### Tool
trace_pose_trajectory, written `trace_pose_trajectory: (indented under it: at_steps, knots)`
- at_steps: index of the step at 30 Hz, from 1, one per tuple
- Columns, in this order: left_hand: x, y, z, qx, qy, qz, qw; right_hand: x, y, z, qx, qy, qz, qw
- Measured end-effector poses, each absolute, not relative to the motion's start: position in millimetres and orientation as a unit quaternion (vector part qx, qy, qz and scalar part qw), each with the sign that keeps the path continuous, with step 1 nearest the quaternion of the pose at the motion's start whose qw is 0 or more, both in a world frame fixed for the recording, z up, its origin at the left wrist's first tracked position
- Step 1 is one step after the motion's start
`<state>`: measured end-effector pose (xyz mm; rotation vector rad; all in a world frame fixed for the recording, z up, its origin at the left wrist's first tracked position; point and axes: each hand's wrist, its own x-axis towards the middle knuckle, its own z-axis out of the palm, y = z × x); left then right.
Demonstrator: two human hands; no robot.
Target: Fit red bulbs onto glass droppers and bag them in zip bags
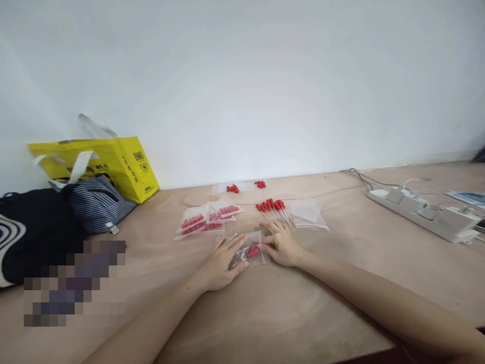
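A clear zip bag (258,257) with red-ended pieces inside lies flat on the wooden table between my hands. My left hand (226,259) rests with fingers spread over the bag's left part. At its right edge, by the red zip strip, the bent fingers of my right hand (279,244) are closed on the bag. Just beyond my right hand lie several droppers with red bulbs (270,204), side by side. Filled bags (193,222) overlap behind my left hand. An unfilled zip bag (308,214) lies right of the droppers.
Small red bulbs (232,188) lie on a clear bag near the wall. A white power strip (420,215) with plugs and cables is at the right. A yellow bag (131,167), a striped pouch (96,202) and a black bag (41,232) stand at the left.
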<state>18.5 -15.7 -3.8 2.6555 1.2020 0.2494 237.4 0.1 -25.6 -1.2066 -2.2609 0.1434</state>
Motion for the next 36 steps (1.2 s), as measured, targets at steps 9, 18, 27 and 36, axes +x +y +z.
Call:
trace_pose_trajectory:
  at_steps: [9,18,27,36]
  knots:
    - [20.5,-17.3,0.0,0.899,0.414,0.089,0.112,259.7,23.7,-16.9,-0.519,-0.790,0.102,0.311]
    - [21.2,-18.0,2.2,0.897,0.418,0.081,0.122,297.4,102.1,-9.9,-0.768,-0.577,0.144,0.238]
    - [21.1,-18.1,1.8,0.897,0.416,0.089,0.122,286.9,115.5,-5.0,-0.782,-0.540,0.193,0.245]
    - [21.2,-18.3,2.2,0.896,0.419,0.081,0.124,287.6,74.6,8.7,-0.697,-0.551,0.234,0.395]
